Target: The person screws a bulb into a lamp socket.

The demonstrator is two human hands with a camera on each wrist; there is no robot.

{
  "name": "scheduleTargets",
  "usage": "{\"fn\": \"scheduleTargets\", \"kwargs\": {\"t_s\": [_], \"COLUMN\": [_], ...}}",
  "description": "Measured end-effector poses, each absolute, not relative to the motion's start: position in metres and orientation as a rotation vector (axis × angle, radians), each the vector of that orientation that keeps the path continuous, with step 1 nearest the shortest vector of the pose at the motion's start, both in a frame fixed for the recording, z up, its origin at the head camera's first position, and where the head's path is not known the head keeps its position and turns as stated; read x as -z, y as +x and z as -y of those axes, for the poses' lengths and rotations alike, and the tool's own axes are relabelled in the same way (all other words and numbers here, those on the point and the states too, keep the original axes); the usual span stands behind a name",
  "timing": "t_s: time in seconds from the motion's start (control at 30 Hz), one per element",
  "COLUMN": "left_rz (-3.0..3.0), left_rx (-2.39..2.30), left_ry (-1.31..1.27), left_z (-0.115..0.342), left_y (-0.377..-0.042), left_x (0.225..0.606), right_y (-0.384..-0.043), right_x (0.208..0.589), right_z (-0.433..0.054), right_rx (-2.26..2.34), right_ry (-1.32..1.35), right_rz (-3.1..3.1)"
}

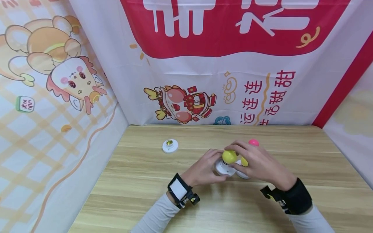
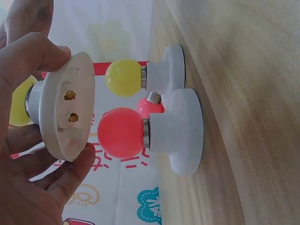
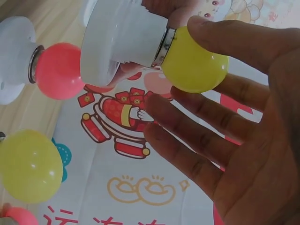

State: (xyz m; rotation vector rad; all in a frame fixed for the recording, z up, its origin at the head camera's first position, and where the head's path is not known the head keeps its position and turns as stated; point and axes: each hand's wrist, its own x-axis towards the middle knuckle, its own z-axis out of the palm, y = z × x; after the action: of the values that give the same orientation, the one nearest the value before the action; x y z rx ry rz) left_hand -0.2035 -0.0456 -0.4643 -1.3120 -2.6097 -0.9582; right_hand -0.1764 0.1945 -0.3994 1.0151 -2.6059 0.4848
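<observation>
My left hand (image 1: 204, 171) grips a white lamp socket (image 1: 222, 170) by the rim of its round base. It is lifted above the table, and two brass terminals show on its underside in the left wrist view. A yellow bulb (image 3: 194, 61) sits in this socket, its metal collar showing at the socket's mouth. My right hand (image 1: 259, 161) pinches that bulb between thumb and index finger, while the other fingers spread out beside it. Just beyond stand a red bulb (image 2: 120, 133) in a white socket (image 2: 187, 133) and another yellow bulb (image 2: 123, 77) in its own socket (image 2: 174, 70).
A loose pink-red bulb (image 1: 254, 142) lies on the wooden table (image 1: 140, 181) behind my right hand. Farther left stands a white socket (image 1: 170, 146) with no bulb in it. A printed cloth (image 1: 180, 74) hangs along the table's back edge.
</observation>
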Motion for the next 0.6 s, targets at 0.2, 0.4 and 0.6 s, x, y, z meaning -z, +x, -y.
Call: {"fn": "scheduleTargets", "kwargs": {"t_s": [0.2,0.4,0.6], "left_rz": [2.612,2.614,2.616], "left_rx": [0.968,0.958,0.943], "left_ry": [-1.309,-1.314,-1.312], "left_z": [0.0444,0.0447,0.0455], "left_y": [-0.2032,-0.2038,-0.2027], "left_x": [0.4639,0.4651,0.4649], "right_y": [-0.1773,-0.1779,-0.1758], "right_x": [0.4004,0.4015,0.4009], "right_z": [-0.1944,-0.1944,-0.1957], "right_rx": [-0.479,-0.484,-0.509], "right_ry": [0.992,0.982,1.045], "right_rz": [2.629,2.665,2.641]}}
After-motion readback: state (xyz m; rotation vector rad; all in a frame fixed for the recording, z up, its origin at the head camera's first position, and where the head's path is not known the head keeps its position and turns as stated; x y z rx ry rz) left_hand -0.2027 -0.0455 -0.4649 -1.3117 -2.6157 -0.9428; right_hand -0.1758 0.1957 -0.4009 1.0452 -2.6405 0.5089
